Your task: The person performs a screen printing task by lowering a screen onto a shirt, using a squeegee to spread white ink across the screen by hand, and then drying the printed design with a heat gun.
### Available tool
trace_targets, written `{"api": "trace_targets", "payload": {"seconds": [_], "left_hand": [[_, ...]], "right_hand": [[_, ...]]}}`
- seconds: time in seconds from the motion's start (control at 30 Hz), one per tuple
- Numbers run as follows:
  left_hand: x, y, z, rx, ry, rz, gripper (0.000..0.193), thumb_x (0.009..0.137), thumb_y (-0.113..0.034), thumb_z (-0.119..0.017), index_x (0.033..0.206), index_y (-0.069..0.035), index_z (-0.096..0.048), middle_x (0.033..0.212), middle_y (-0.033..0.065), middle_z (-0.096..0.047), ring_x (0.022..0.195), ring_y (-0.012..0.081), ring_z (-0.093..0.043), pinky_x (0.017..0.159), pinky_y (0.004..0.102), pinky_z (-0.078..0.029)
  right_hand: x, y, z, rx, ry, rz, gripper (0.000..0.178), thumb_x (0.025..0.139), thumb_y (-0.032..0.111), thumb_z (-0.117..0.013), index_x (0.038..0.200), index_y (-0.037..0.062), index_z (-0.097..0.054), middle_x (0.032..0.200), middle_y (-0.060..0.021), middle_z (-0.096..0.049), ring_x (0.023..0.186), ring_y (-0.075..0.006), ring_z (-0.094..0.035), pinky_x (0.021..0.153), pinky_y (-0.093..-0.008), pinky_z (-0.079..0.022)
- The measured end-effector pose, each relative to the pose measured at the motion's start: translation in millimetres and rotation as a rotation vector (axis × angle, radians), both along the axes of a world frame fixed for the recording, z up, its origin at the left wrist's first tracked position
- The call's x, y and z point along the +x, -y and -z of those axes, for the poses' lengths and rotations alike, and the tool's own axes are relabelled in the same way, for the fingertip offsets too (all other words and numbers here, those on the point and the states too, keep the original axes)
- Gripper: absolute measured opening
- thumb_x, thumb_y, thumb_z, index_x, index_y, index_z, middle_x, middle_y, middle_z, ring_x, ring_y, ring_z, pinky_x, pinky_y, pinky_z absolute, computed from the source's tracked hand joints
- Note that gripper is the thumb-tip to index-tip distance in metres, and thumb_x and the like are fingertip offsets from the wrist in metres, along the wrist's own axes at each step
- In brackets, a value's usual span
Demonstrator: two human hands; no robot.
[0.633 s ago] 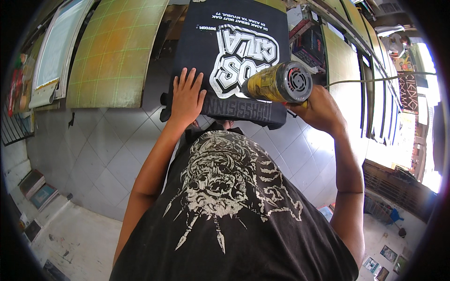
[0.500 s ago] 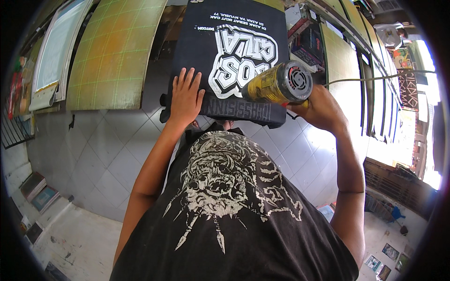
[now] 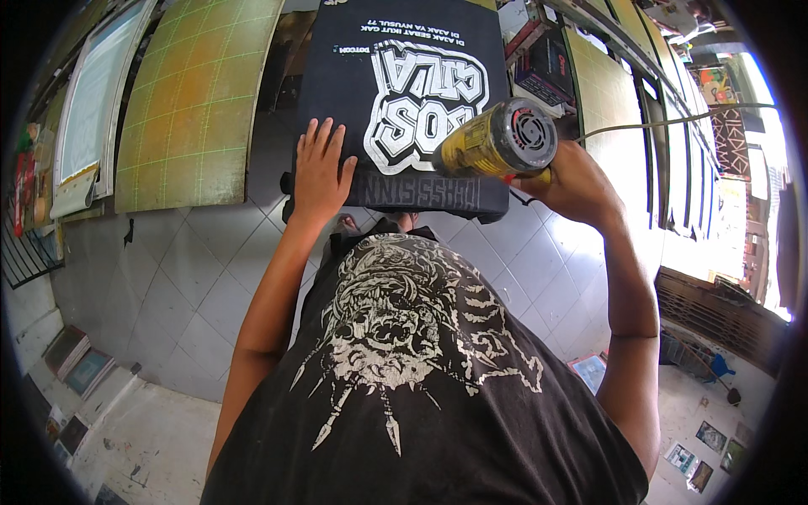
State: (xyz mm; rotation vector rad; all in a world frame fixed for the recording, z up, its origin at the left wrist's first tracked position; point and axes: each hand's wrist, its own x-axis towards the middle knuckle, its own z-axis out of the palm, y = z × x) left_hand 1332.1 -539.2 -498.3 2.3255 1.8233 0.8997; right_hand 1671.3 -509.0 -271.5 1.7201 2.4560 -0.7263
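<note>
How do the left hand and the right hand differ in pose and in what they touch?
The left hand lies flat with fingers spread on the black printed shirt; the right hand is closed around the yellow heat gun. The left hand rests on the cloth; the right hand is raised above it. Both are bare and near the shirt's lower edge.

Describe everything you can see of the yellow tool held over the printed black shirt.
The heat gun is a stubby cylinder with a worn yellow barrel and a round grey rear cap with vent slots. It lies nearly level, its rear end toward the camera and its front aimed at the white print on the black shirt. The right hand grips it from below; a pale cable trails right. Its nozzle is hidden.
</note>
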Motion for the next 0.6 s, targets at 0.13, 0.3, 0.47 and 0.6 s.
{"api": "trace_targets", "payload": {"seconds": [0.13,0.3,0.47,0.6], "left_hand": [[-1.2,-0.9,4.2,-0.017,-0.016,0.003,0.051,0.099,-0.029,-0.055,0.143,-0.003,-0.05,0.151,0.0205,-0.043,0.146,0.0421,-0.031,0.118,0.0562,-0.024],[-2.3,0.1,8.2,-0.043,-0.018,-0.005,0.051,0.1,-0.031,-0.054,0.143,-0.004,-0.05,0.152,0.0202,-0.042,0.146,0.0419,-0.031,0.119,0.0562,-0.024],[-0.3,-0.6,6.7,-0.074,-0.049,0.007,0.055,0.1,-0.034,-0.054,0.145,-0.004,-0.049,0.153,0.0203,-0.04,0.147,0.0414,-0.029,0.119,0.0559,-0.022],[-0.3,2.0,3.4,-0.095,-0.078,-0.001,0.06,0.099,-0.038,-0.055,0.147,-0.004,-0.045,0.155,0.0207,-0.037,0.148,0.0416,-0.026,0.12,0.0566,-0.02]], "right_hand": [[7.4,4.4,-2.6,0.017,0.026,0.028,0.032,0.083,0.02,-0.078,0.111,0.0063,-0.07,0.104,-0.0181,-0.073,0.099,-0.0368,-0.068,0.088,-0.0454,-0.052],[10.4,8.2,-5.4,0.027,0.008,0.042,0.033,0.082,0.02,-0.08,0.111,0.0058,-0.07,0.103,-0.0146,-0.074,0.096,-0.031,-0.07,0.087,-0.0429,-0.054],[21.7,10.6,0.9,0.048,0.025,0.024,0.033,0.082,0.018,-0.081,0.111,0.0056,-0.07,0.102,-0.0136,-0.074,0.093,-0.0288,-0.071,0.085,-0.0412,-0.055],[22.8,13.8,-3.1,0.037,0.046,0.047,0.032,0.083,0.019,-0.08,0.111,0.0067,-0.071,0.105,-0.0159,-0.073,0.095,-0.0324,-0.07,0.085,-0.043,-0.055]]}}
